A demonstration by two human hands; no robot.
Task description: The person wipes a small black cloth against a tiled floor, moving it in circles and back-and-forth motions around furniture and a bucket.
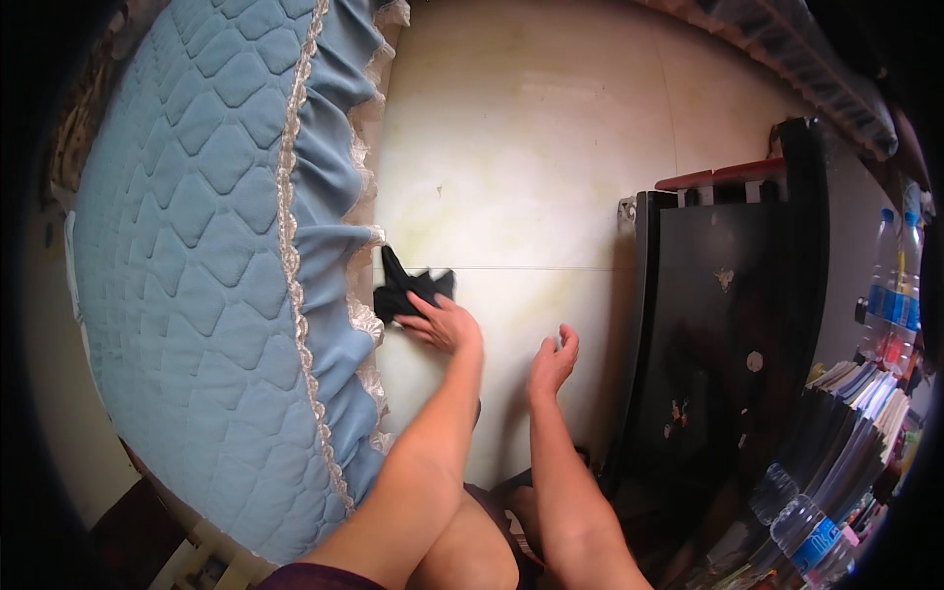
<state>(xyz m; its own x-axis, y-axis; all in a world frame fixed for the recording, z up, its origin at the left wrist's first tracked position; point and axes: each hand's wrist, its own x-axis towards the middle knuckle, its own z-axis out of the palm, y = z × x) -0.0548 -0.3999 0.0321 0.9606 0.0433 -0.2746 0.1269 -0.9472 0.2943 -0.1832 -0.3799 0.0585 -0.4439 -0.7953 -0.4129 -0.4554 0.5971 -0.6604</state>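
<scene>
A crumpled black cloth (425, 287) lies on the pale floor against the ruffled hem of the bed cover. My left hand (447, 324) reaches forward to it, fingers spread and lying over its near edge; whether any fold is pinched beneath them is hidden. Apart from it, my right hand (554, 366) hovers over the floor, fingers slightly bent and apart, holding nothing. It is between the cloth and a dark cabinet (728, 324).
A bed with a quilted blue cover (197, 295) and lace-edged frill fills the left side. Red-topped items (723, 177) stand by the cabinet's far end. Stacked books (855, 413) and plastic bottles (811, 536) crowd the right edge. My bare knee (467, 551) shows below.
</scene>
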